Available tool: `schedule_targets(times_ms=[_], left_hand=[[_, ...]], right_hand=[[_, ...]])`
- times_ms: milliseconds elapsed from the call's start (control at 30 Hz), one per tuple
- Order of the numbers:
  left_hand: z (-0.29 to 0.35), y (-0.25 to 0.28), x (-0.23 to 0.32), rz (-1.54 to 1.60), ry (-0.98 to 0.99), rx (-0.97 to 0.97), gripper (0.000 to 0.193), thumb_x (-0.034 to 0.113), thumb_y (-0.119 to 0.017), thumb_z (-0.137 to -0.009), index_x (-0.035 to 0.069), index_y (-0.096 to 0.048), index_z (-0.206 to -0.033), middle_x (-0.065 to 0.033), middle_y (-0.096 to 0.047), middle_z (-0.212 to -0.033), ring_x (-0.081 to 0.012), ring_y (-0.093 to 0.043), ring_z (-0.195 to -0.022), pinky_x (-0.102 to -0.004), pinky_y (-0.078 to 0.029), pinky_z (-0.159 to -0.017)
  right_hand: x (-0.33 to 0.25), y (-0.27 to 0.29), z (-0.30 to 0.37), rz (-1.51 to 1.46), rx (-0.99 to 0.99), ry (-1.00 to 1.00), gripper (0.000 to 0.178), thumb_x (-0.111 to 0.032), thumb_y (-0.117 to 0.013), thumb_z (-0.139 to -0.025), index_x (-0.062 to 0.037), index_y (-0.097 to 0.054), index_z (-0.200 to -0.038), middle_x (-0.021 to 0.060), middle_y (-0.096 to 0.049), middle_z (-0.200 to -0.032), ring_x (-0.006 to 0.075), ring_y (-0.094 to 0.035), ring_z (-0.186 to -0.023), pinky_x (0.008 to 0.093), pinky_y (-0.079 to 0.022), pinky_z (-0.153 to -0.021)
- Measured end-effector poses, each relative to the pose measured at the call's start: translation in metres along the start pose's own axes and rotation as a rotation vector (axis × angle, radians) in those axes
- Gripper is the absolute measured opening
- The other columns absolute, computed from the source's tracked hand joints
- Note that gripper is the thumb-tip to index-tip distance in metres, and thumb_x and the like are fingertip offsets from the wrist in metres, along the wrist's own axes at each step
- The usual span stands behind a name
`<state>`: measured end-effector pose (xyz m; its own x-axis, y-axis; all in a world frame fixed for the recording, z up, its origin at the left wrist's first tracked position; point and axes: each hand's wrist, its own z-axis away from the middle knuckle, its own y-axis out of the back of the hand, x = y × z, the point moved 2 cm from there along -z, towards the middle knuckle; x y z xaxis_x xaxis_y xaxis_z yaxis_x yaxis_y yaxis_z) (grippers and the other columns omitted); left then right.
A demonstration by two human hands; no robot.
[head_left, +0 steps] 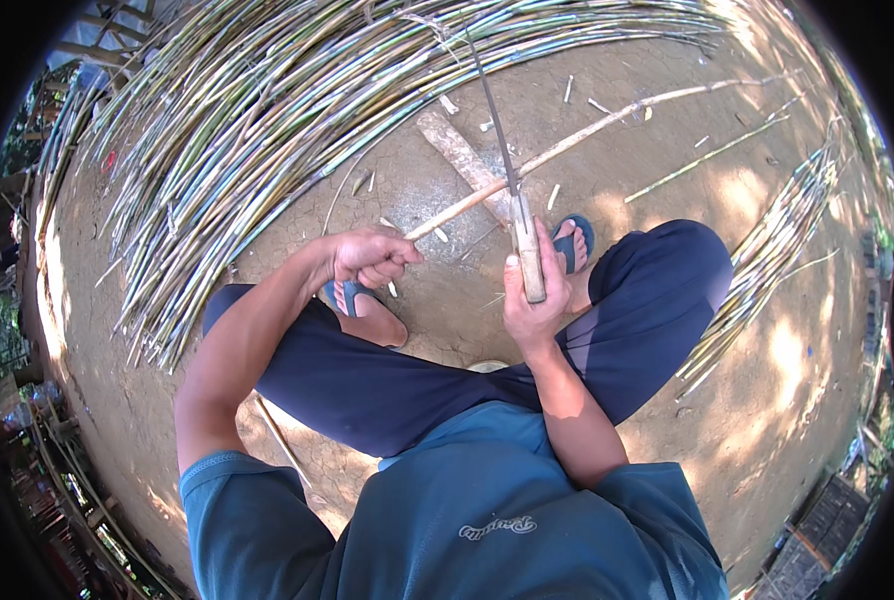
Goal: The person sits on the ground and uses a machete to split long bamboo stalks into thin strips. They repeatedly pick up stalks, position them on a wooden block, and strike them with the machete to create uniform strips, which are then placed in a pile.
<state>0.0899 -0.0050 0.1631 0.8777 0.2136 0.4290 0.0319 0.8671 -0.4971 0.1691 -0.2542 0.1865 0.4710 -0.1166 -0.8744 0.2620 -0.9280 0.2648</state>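
My left hand (375, 255) is closed in a fist around the near end of a long pale stick (592, 125), which runs away to the far right. In my right hand (542, 300) is a machete (494, 112), gripped by its wooden handle with the thumb along it. The long, narrow dark blade points away from me and crosses the stick a little beyond the handle. Whether the edge touches the stick or passes just over it, I cannot tell. Below that crossing a flat, worn wooden block (457, 152) lies on the ground.
A broad pile of long thin canes (237, 130) covers the far left ground. A smaller cane bundle (767, 260) lies at the right, near a single green cane (707, 158). Short cut pieces (554, 195) are scattered about the block. My sandalled feet (572, 243) are close to it.
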Motion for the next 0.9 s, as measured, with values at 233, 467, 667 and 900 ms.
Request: schedule_targets(times_ms=[233,467,667,900], left_hand=[[-0.001,-0.028,-0.024,0.140,0.029,-0.114,0.033,0.014,-0.050,-0.094,0.016,-0.036,-0.063,0.0086,-0.027,-0.050,-0.0024,-0.022,-0.039,-0.0220,-0.016,-0.035],[-0.007,-0.022,-0.048,-0.018,-0.144,-0.013,0.022,0.011,-0.059,-0.085,0.011,-0.044,-0.070,0.0067,-0.034,-0.052,-0.0035,-0.030,-0.040,-0.0233,-0.019,-0.036],[-0.015,-0.016,-0.051,-0.575,-0.137,0.704,0.021,0.020,-0.063,-0.079,0.003,-0.054,-0.073,-0.0040,-0.047,-0.056,-0.0145,-0.042,-0.044,-0.0324,-0.033,-0.038],[-0.019,-0.006,-0.042,-0.719,-0.112,0.786,0.030,0.027,-0.067,-0.076,-0.002,-0.062,-0.078,-0.0134,-0.059,-0.067,-0.0231,-0.055,-0.058,-0.0396,-0.046,-0.058]], right_hand=[[0.000,-0.006,-0.006,0.084,-0.028,0.103,0.050,-0.005,-0.063,-0.088,0.0061,-0.049,-0.134,0.0187,-0.066,-0.112,0.0209,-0.064,-0.090,0.0284,-0.048,-0.084],[0.000,-0.016,-0.013,-0.007,-0.206,-0.063,0.054,0.002,-0.060,-0.086,0.0059,-0.046,-0.138,0.0207,-0.066,-0.112,0.0153,-0.066,-0.085,0.0265,-0.052,-0.075],[-0.031,-0.010,-0.002,0.014,-0.322,-0.087,0.050,0.002,-0.059,-0.086,0.0049,-0.049,-0.135,0.0154,-0.069,-0.098,0.0109,-0.063,-0.075,0.0258,-0.051,-0.070],[-0.059,0.021,0.041,0.007,-0.484,-0.227,0.054,0.003,-0.060,-0.080,0.0005,-0.053,-0.133,0.0145,-0.060,-0.068,0.0101,-0.059,-0.058,0.0265,-0.050,-0.059]])
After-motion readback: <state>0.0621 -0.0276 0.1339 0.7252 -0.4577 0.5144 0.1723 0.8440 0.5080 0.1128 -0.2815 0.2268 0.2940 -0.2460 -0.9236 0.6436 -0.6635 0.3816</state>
